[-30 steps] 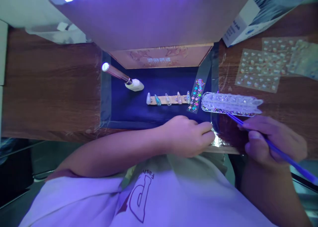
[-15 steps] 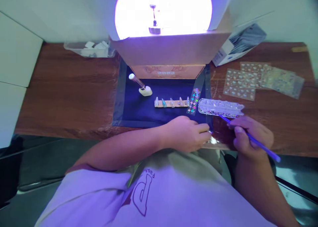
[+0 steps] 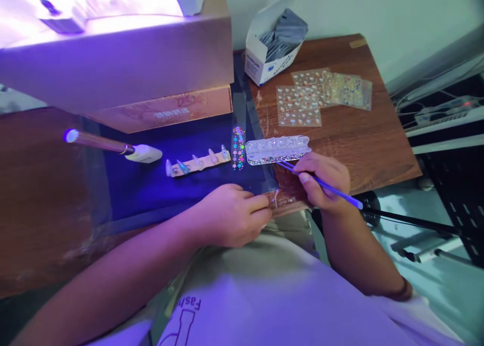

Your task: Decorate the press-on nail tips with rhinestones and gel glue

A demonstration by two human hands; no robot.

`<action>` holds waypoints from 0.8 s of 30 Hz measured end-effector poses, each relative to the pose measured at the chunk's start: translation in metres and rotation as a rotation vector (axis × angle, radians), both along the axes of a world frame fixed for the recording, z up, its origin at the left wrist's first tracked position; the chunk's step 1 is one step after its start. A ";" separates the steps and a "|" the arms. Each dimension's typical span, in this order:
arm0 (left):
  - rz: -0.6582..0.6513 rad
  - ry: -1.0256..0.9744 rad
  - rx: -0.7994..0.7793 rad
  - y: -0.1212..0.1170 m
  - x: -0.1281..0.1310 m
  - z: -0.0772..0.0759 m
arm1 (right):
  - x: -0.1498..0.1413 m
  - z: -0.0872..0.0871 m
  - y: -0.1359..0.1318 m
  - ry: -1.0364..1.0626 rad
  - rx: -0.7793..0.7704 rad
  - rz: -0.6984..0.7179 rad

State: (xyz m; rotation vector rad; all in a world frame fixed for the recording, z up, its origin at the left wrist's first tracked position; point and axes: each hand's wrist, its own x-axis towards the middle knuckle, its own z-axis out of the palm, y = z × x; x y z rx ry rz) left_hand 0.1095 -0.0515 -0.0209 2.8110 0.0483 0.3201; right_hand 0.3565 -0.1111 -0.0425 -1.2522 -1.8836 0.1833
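Observation:
My right hand (image 3: 328, 178) pinches a slim blue-violet pencil-like stick (image 3: 336, 189). Its thin tip touches down in the lower row of a clear gem case (image 3: 278, 144), among small sparkling stones. Near the table's front edge, my left hand (image 3: 240, 215) is closed with its fingers curled down; what they hold, if anything, is hidden. Several pointed false nails (image 3: 197, 161) stand along a pale display strip (image 3: 206, 165) beyond that hand. Between strip and case lies a clear strip of colourful flower gems (image 3: 238, 149).
A pale bottle (image 3: 143, 153) with a long shiny top stands on the dark blue mat (image 3: 143, 199). Behind it are a cardboard box (image 3: 151, 58) and a bright lamp. Sticker sheets (image 3: 298, 106) and an open box of grey packets (image 3: 276, 48) lie to the right.
My view has swung to the right and closer, so everything sits further left. My right hand keeps the stick's tip in the gem case. My left hand stays curled by the table edge.

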 end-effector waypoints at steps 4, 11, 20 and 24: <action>0.040 0.010 -0.003 0.001 0.002 0.002 | 0.001 0.002 0.002 0.000 0.001 0.020; 0.327 -0.075 0.029 0.008 -0.002 0.013 | 0.006 0.000 0.002 0.038 0.027 0.094; 0.556 0.124 0.148 0.002 0.001 0.013 | -0.002 0.008 0.005 0.023 0.024 0.190; 0.607 0.161 0.169 -0.002 0.001 0.013 | -0.013 0.011 0.005 0.010 -0.013 0.163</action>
